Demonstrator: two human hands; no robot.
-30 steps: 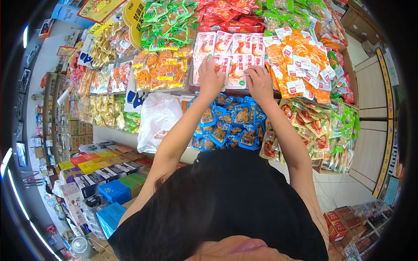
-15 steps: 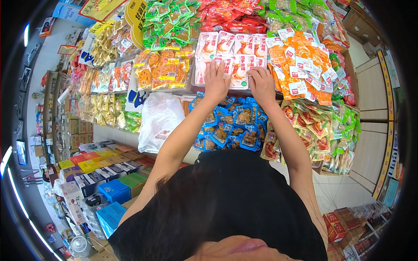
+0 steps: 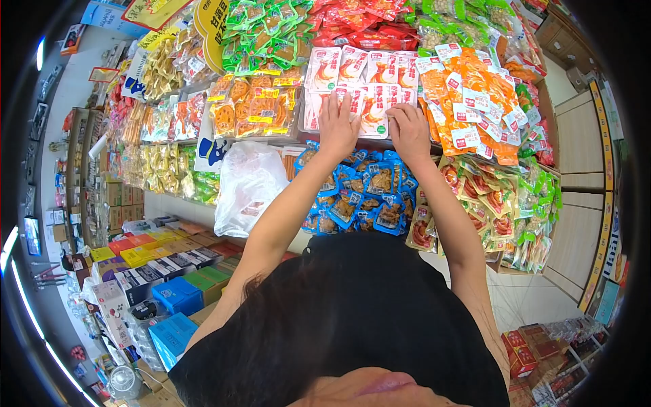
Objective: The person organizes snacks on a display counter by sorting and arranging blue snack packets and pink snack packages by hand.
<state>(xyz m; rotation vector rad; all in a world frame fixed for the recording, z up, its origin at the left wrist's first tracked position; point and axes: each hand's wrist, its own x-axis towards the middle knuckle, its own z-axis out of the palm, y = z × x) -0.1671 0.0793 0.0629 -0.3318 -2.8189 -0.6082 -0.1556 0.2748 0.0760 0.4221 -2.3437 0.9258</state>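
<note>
White packets with red print point(image 3: 373, 110) lie in two rows in a shallow compartment in front of me. My left hand point(image 3: 338, 129) rests on the left part of the nearer row, palm down with its fingers spread. On the right end of that row lies my right hand point(image 3: 408, 132), its fingers bent a little and apart over the packets. Neither hand grips a packet. Blue snack packets point(image 3: 366, 193) lie below, between my forearms. Orange packets with white labels point(image 3: 475, 102) are heaped just right of my right hand.
A white plastic bag point(image 3: 249, 186) lies left of the blue packets. Yellow-labelled packs point(image 3: 261, 108) sit left of the white ones, with green packets point(image 3: 268, 34) and red packets point(image 3: 359, 20) behind. Stacked boxes point(image 3: 178, 296) stand at lower left, a small fan point(image 3: 124, 382) beyond.
Since a second ago my left hand has shifted slightly right and its fingers have flattened over the packets. My right hand has barely moved. The view has shifted slightly.
</note>
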